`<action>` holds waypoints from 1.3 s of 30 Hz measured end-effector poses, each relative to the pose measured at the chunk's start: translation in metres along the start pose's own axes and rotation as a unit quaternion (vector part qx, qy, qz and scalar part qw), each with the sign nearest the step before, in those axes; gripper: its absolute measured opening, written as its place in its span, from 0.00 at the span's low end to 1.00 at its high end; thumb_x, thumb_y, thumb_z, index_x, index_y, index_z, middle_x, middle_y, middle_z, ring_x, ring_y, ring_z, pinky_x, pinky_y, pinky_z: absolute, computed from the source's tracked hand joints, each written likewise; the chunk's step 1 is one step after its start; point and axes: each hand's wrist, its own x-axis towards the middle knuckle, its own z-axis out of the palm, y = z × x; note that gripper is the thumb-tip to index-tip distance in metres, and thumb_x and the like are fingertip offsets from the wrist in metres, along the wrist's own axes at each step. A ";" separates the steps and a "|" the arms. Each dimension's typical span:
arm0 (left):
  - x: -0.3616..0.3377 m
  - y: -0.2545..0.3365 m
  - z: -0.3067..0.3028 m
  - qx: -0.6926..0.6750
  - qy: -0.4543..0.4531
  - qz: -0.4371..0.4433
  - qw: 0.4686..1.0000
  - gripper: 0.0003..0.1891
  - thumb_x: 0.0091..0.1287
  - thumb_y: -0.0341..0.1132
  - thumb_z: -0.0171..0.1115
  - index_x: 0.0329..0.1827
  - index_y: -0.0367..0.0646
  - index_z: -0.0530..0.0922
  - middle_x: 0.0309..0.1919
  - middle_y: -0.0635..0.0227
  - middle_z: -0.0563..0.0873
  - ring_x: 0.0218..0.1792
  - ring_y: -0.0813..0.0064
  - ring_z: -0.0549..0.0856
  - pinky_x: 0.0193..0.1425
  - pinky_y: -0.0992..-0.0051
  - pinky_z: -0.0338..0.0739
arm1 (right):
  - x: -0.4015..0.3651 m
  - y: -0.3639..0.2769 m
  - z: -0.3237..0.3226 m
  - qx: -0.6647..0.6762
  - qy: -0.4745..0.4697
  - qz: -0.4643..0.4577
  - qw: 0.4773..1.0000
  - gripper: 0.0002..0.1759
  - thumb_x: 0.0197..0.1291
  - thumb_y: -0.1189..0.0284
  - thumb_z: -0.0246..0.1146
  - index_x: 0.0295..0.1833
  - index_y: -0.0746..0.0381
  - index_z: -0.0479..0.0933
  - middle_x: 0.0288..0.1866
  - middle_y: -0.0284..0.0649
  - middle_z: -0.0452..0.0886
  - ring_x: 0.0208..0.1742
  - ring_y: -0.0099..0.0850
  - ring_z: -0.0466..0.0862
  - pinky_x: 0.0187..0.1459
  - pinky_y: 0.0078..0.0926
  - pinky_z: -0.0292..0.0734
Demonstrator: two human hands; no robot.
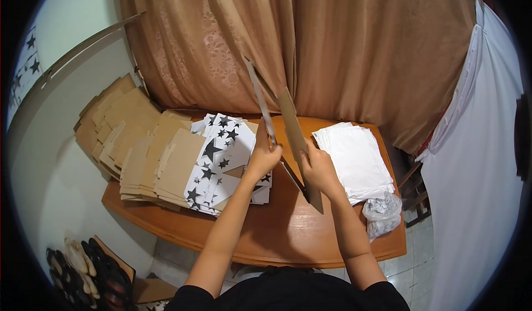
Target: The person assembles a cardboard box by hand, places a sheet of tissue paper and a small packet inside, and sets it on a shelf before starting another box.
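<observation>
Above the middle of the table, I hold a partly folded cardboard box (294,131) upright between my two hands. Its panels stand apart in a narrow V, seen almost edge-on. My left hand (266,159) grips the left panel, and my right hand (320,169) is closed on the brown right panel. Just left of my left hand lies a stack of white cardboard sheets with black stars (221,150). A pile of white sheets (354,158) is to the right of my right hand. My fingertips are partly hidden by the cardboard.
Flat brown cardboard pieces (149,156) are stacked along the table's left side. A clear plastic bag (382,215) sits at the right front of the wooden table (260,239). Brown curtains (360,50) hang behind. Shoes (91,272) stand at the lower left.
</observation>
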 end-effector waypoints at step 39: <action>-0.201 -0.093 0.109 0.378 0.109 0.290 0.872 0.57 0.44 0.67 0.67 0.72 0.41 0.54 0.70 0.49 0.57 0.70 0.50 0.56 0.71 0.47 0.50 | -0.085 0.172 -0.008 -0.086 -0.069 0.328 0.938 0.20 0.61 0.70 0.48 0.57 0.66 0.70 0.42 0.64 0.79 0.47 0.61 0.78 0.52 0.50 0.71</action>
